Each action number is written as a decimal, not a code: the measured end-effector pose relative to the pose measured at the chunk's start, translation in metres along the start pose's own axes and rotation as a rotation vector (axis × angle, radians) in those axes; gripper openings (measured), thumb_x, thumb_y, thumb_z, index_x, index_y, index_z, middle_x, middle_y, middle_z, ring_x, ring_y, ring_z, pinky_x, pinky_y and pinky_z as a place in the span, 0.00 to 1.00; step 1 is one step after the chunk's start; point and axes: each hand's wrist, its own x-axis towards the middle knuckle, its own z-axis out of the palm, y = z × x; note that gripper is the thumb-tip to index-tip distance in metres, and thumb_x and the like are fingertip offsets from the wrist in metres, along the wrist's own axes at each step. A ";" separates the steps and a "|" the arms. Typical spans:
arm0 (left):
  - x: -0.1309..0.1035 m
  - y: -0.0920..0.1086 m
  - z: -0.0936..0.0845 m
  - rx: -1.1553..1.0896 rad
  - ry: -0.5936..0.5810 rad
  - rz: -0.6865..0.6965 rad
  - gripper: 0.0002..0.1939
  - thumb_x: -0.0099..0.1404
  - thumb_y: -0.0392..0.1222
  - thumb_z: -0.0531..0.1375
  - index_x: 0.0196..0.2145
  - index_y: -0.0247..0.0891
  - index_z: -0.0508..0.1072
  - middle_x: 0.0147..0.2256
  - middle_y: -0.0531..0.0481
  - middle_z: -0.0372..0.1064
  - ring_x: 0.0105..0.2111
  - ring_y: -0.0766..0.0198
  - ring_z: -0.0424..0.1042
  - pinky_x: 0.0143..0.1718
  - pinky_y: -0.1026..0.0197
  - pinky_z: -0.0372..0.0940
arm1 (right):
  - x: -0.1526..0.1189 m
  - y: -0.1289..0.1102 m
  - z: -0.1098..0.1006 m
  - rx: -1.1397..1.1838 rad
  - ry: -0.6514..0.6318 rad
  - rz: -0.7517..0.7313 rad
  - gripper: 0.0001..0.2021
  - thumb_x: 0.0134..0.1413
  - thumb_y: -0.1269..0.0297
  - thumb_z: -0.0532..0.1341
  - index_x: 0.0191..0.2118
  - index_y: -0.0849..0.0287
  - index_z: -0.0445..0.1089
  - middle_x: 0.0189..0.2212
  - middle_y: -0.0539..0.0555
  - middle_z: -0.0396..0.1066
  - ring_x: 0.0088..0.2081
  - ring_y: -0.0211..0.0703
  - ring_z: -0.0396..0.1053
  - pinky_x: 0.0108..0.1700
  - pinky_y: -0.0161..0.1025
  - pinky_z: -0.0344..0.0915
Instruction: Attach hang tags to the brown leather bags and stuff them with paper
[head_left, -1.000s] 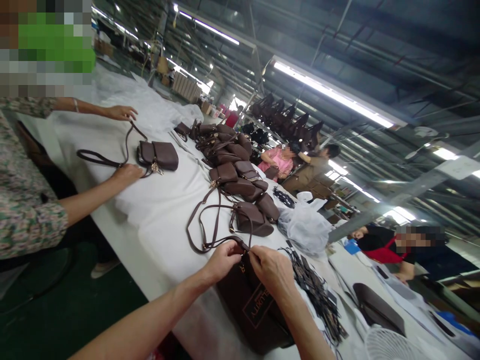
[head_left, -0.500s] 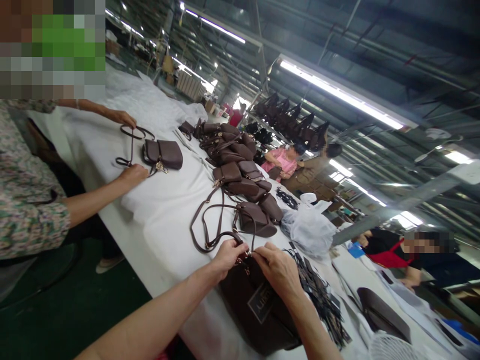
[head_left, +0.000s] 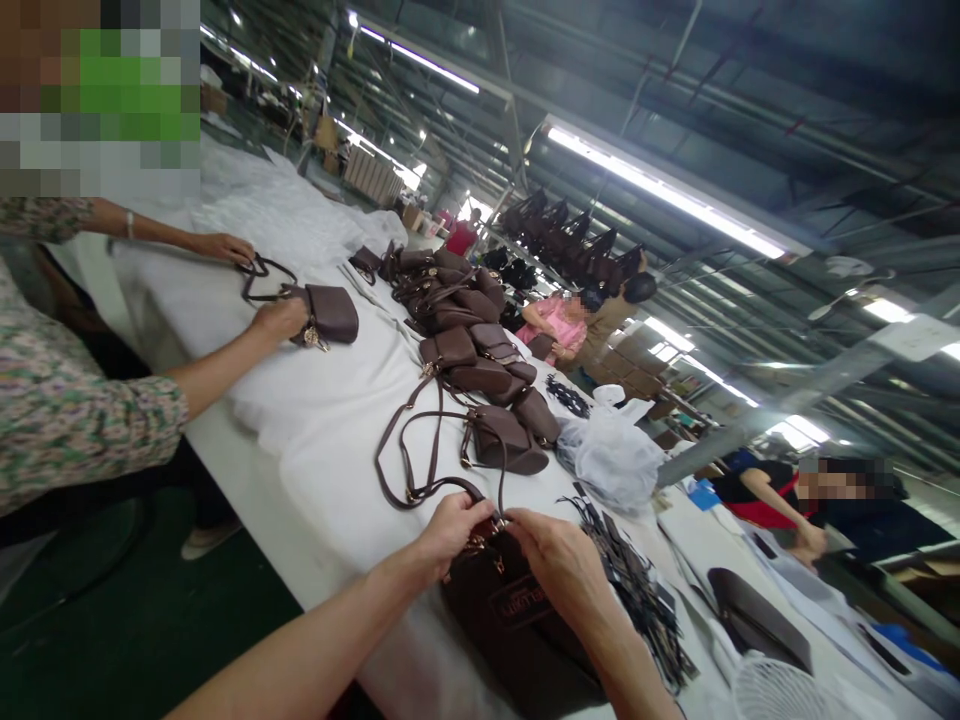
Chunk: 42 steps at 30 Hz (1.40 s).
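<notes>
A dark brown handbag (head_left: pixel 510 640) with a label on its front stands at the near edge of the table, close to me. My left hand (head_left: pixel 456 528) is closed on its strap, thumb and fingers pinched near the metal fittings at the top. On the other side of the fittings, my right hand (head_left: pixel 559 555) is closed on the bag's top edge; its fingertips partly hide what they pinch. The long brown strap (head_left: pixel 390 470) loops over the cloth ahead of my left hand. Just beyond lies a smaller brown bag (head_left: pixel 504 440).
Several brown bags (head_left: pixel 450 290) are heaped further up the white-covered table (head_left: pixel 322 430). Black tags (head_left: pixel 637 590) and a clear plastic bag (head_left: pixel 611 460) lie to the right. At left, a co-worker's hands (head_left: pixel 281 320) hold another small bag (head_left: pixel 334 313).
My hands stay at the top of the handbag, whose label has tilted and looks darker. The co-worker's near hand has moved onto the small bag, and its strap has been drawn together.
</notes>
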 end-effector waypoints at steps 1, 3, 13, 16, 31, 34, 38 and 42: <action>-0.001 0.000 0.001 -0.001 -0.004 -0.003 0.22 0.44 0.56 0.66 0.26 0.34 0.68 0.23 0.53 0.67 0.23 0.67 0.65 0.28 0.63 0.57 | -0.001 -0.001 -0.001 -0.034 -0.010 0.019 0.11 0.64 0.62 0.53 0.36 0.52 0.72 0.28 0.48 0.77 0.29 0.38 0.72 0.27 0.36 0.47; -0.003 -0.001 0.002 -0.004 -0.007 -0.003 0.21 0.45 0.55 0.66 0.27 0.34 0.68 0.23 0.53 0.68 0.24 0.67 0.65 0.29 0.63 0.58 | -0.003 -0.003 -0.003 -0.111 -0.039 0.026 0.11 0.64 0.63 0.53 0.35 0.52 0.72 0.28 0.49 0.77 0.29 0.39 0.73 0.26 0.37 0.45; -0.004 -0.006 0.003 -0.015 -0.002 0.014 0.22 0.45 0.56 0.66 0.26 0.34 0.70 0.23 0.52 0.69 0.24 0.67 0.65 0.29 0.63 0.58 | -0.002 -0.006 -0.006 -0.231 -0.070 -0.018 0.14 0.65 0.63 0.51 0.31 0.54 0.71 0.29 0.51 0.76 0.30 0.42 0.74 0.26 0.38 0.39; -0.004 -0.006 0.003 -0.009 0.005 0.014 0.22 0.46 0.57 0.66 0.27 0.34 0.69 0.23 0.53 0.68 0.23 0.68 0.65 0.28 0.64 0.57 | 0.006 -0.008 -0.011 -0.258 -0.126 -0.068 0.14 0.64 0.64 0.51 0.32 0.55 0.72 0.29 0.53 0.76 0.30 0.43 0.74 0.25 0.39 0.39; -0.005 -0.005 0.004 -0.026 0.011 -0.006 0.21 0.47 0.55 0.67 0.27 0.33 0.70 0.25 0.51 0.71 0.24 0.66 0.68 0.30 0.64 0.61 | 0.024 0.001 -0.016 -0.296 -0.263 -0.174 0.13 0.64 0.64 0.52 0.34 0.57 0.73 0.33 0.54 0.74 0.32 0.42 0.74 0.26 0.34 0.50; -0.005 -0.006 0.003 -0.030 -0.003 0.001 0.20 0.48 0.54 0.66 0.27 0.33 0.70 0.24 0.50 0.71 0.24 0.66 0.68 0.30 0.63 0.60 | 0.028 -0.003 -0.017 -0.324 -0.283 -0.170 0.14 0.63 0.65 0.51 0.35 0.58 0.74 0.33 0.57 0.75 0.33 0.46 0.75 0.27 0.34 0.55; -0.009 -0.003 -0.001 -0.023 -0.049 0.019 0.10 0.49 0.41 0.65 0.29 0.33 0.72 0.26 0.51 0.72 0.26 0.65 0.68 0.31 0.64 0.60 | 0.031 -0.009 -0.018 -0.333 -0.296 -0.179 0.14 0.61 0.69 0.52 0.35 0.61 0.75 0.33 0.60 0.75 0.34 0.48 0.75 0.29 0.34 0.59; -0.011 -0.001 -0.003 0.016 -0.127 0.062 0.18 0.40 0.24 0.57 0.31 0.34 0.72 0.27 0.52 0.73 0.30 0.64 0.70 0.33 0.65 0.60 | 0.030 -0.016 -0.016 -0.335 -0.307 -0.191 0.14 0.59 0.73 0.51 0.35 0.63 0.76 0.33 0.62 0.74 0.34 0.47 0.75 0.29 0.34 0.61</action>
